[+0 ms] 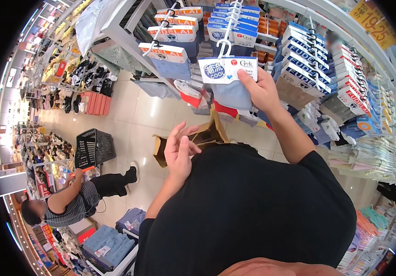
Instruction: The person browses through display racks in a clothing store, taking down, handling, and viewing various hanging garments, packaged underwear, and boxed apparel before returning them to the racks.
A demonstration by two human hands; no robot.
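My right hand (262,89) grips the right side of a pack of light blue underwear (229,94), with the thumb on its white header card marked COOL. The pack's white plastic hook (224,48) is at the front end of a rack prong; I cannot tell whether it still hangs there. Behind it hang several packs with blue and white cards (232,34). My left hand (179,149) is held in front of my body, holding nothing, its fingers apart and slightly curled. Below and behind that hand an opened cardboard box (212,131) stands on the floor.
Packs with orange FUDELAI cards (172,34) hang to the left, and blue-carded packs (304,66) to the right. A person (76,195) in a striped top stands at the left near a black shopping basket (94,147). Folded blue clothes (108,248) lie at lower left.
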